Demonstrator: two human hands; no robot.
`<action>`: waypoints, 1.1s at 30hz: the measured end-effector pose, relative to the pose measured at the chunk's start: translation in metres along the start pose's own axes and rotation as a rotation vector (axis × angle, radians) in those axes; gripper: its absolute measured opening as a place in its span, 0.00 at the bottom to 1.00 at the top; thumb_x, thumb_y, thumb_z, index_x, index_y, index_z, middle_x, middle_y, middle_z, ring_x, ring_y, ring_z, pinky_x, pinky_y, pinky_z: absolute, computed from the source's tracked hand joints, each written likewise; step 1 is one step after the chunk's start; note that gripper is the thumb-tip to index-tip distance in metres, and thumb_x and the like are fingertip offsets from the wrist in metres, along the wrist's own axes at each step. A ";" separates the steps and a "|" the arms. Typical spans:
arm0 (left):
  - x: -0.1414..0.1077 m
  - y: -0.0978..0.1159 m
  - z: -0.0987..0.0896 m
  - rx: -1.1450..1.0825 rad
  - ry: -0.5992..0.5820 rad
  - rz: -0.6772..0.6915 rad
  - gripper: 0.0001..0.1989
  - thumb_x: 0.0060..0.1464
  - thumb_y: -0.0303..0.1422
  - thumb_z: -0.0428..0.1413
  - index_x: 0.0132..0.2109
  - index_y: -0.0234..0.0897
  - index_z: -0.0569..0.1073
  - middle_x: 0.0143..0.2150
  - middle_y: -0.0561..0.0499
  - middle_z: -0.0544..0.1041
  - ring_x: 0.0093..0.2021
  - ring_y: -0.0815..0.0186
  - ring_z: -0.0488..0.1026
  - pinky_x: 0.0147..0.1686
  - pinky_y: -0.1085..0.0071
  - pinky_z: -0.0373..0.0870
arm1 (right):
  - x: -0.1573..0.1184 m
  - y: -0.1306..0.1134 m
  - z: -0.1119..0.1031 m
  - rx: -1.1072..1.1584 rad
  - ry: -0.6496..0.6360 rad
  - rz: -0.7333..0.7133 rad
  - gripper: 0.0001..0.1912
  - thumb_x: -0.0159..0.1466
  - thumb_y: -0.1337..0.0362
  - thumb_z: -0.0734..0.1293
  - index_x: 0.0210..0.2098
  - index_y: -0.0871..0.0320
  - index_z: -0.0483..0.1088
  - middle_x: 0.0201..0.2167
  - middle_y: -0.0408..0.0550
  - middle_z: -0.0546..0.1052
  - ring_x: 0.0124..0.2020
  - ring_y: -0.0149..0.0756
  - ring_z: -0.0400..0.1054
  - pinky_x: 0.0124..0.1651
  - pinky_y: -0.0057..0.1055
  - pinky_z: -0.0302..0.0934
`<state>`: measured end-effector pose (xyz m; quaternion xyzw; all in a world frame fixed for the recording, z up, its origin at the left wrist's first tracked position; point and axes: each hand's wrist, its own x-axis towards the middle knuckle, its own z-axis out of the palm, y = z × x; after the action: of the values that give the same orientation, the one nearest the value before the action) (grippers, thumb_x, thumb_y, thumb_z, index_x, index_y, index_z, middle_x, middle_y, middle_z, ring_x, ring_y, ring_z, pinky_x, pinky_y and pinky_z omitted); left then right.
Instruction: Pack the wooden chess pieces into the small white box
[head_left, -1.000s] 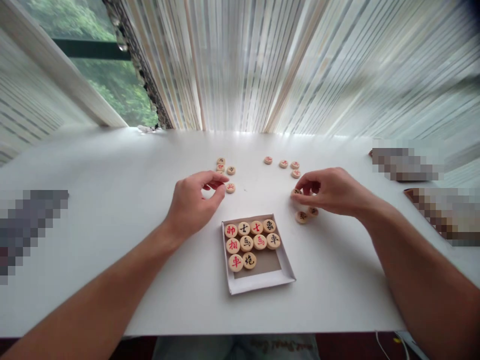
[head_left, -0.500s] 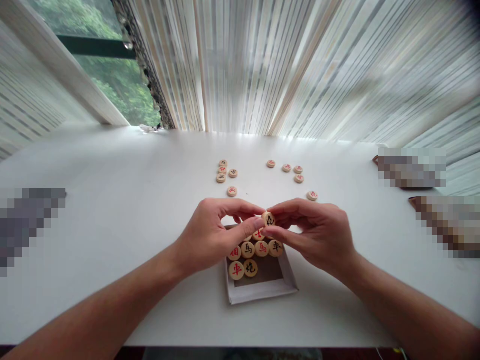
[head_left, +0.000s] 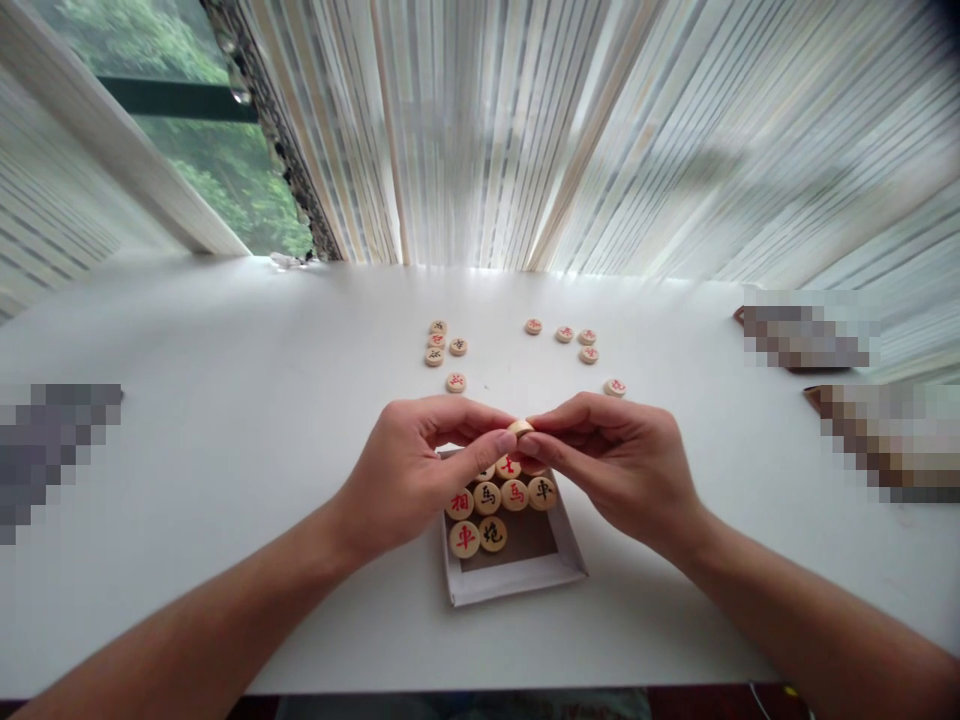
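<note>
Between the fingertips of my left hand (head_left: pixel 427 450) and my right hand (head_left: pixel 607 450) is one round wooden Chinese chess piece (head_left: pixel 520 429). Both hands pinch it, tilted so its edge faces me and its character cannot be read. Just below, a shallow white box (head_left: pixel 517 575) with a brown bottom lies on the table. Chess pieces with red and black characters sit in rows inside it, among them a red piece (head_left: pixel 464 539) and a black piece (head_left: pixel 493 534) in the nearest row. My hands hide the box's far part.
Beyond my hands, loose chess pieces lie in a left group (head_left: pixel 436 341) and a right group (head_left: pixel 588 337) on the white table (head_left: pixel 262 340). One red piece (head_left: pixel 615 387) is near my right hand. Blurred-out objects stand at both sides. Striped curtains (head_left: pixel 465 130) hang behind.
The held chess piece has turned in my fingers: its black character faced me before, and now its edge does. The whole view has shifted slightly.
</note>
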<state>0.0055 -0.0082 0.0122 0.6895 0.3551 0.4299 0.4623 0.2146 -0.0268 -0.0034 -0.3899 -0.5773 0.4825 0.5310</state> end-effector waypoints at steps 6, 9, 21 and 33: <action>-0.002 0.000 0.000 0.143 0.029 0.166 0.09 0.62 0.26 0.66 0.45 0.43 0.89 0.39 0.50 0.89 0.38 0.64 0.84 0.42 0.70 0.81 | 0.001 -0.007 0.005 0.045 0.050 0.061 0.13 0.52 0.61 0.87 0.33 0.56 0.86 0.28 0.47 0.87 0.28 0.35 0.84 0.32 0.21 0.79; -0.001 0.001 0.000 0.175 0.033 0.185 0.08 0.63 0.26 0.66 0.45 0.42 0.89 0.39 0.50 0.89 0.38 0.64 0.84 0.42 0.71 0.80 | 0.001 -0.007 0.006 0.122 0.039 0.124 0.12 0.52 0.62 0.87 0.32 0.56 0.86 0.28 0.46 0.87 0.28 0.33 0.83 0.33 0.19 0.78; 0.000 -0.001 0.006 -0.354 0.023 -0.132 0.16 0.57 0.24 0.70 0.52 0.39 0.87 0.42 0.49 0.90 0.43 0.64 0.88 0.41 0.81 0.83 | 0.001 -0.003 0.000 0.290 -0.023 0.310 0.12 0.60 0.63 0.84 0.43 0.54 0.87 0.36 0.50 0.89 0.36 0.35 0.86 0.41 0.21 0.80; -0.003 0.000 0.006 -0.320 0.028 -0.151 0.18 0.50 0.22 0.74 0.49 0.40 0.88 0.41 0.49 0.90 0.40 0.63 0.89 0.41 0.80 0.85 | 0.004 -0.006 0.002 0.340 -0.051 0.338 0.17 0.50 0.70 0.87 0.38 0.56 0.87 0.33 0.47 0.88 0.33 0.33 0.83 0.39 0.21 0.79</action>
<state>0.0097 -0.0129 0.0101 0.5724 0.3393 0.4547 0.5920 0.2127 -0.0245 0.0035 -0.3737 -0.4274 0.6644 0.4860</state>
